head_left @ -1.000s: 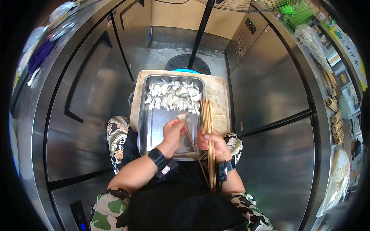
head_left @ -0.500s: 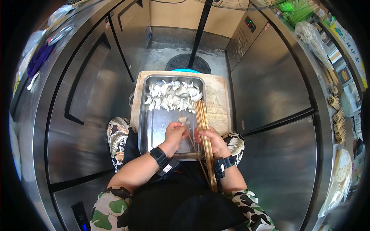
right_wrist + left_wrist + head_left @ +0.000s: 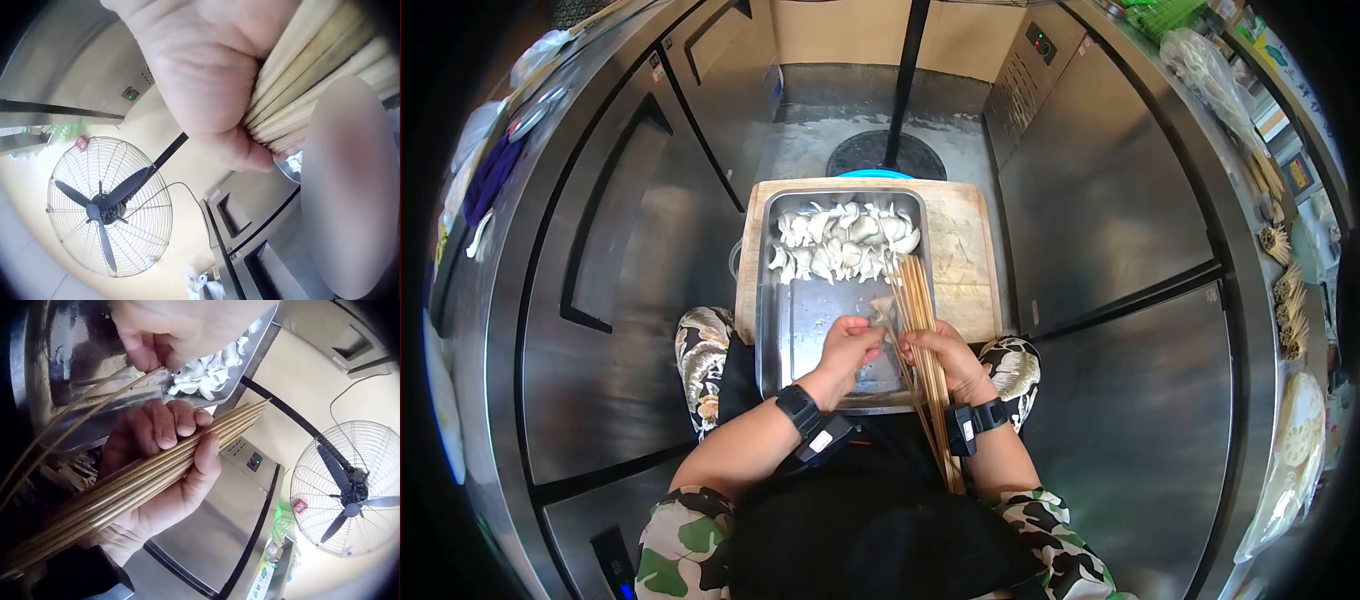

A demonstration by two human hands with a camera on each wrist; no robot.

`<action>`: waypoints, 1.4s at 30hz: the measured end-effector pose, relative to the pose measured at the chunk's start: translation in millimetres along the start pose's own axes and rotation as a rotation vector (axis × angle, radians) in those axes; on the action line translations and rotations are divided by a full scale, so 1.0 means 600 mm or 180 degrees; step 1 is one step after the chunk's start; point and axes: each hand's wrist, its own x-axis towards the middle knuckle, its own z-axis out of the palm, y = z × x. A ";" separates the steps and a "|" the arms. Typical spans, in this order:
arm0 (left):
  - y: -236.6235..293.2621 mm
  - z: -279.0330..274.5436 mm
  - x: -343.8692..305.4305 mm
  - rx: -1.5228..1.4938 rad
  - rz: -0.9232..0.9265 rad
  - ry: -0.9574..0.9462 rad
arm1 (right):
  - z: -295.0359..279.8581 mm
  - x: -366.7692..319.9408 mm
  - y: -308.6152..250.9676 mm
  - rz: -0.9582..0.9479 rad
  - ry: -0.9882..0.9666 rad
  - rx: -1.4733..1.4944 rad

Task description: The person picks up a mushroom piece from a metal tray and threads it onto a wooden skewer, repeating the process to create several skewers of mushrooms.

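My left hand (image 3: 846, 350) pinches a thin bamboo skewer (image 3: 119, 394) between its fingertips, over the near half of a steel tray (image 3: 776, 330). A pale oyster mushroom piece (image 3: 882, 308) shows just past those fingers. My right hand (image 3: 948, 358) grips a thick bundle of bamboo skewers (image 3: 919, 310), thumb across it, at the tray's right edge. The bundle's tips point away from me and lean left; its lower end reaches my lap. In the left wrist view, two loose skewers slant apart from the bundle. White oyster mushrooms (image 3: 840, 262) lie in two rows across the tray's far half.
The tray sits on a wooden board (image 3: 965, 250) over my knees. Steel cabinets (image 3: 1120, 200) stand close on both sides. Beyond the board is a black pole (image 3: 908, 80) on a round base; a caged fan (image 3: 353, 500) shows in the wrist views. Bagged goods line the right counter.
My right hand has brought the skewer bundle left, its tips swinging over the tray towards my left hand. The left hand stays nearly in place. The mushroom rows have not changed.
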 end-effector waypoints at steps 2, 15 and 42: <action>0.010 -0.017 -0.001 -0.0039 0.0114 -0.0042 | -0.002 -0.004 -0.001 -0.0008 0.0050 0.0070; 0.077 0.023 -0.034 -0.0142 0.0553 -0.0955 | -0.010 -0.030 -0.001 -0.0109 0.0182 -0.0043; 0.194 -0.151 0.105 0.4175 0.1993 0.1885 | -0.018 -0.014 -0.007 0.0038 0.0056 -0.0167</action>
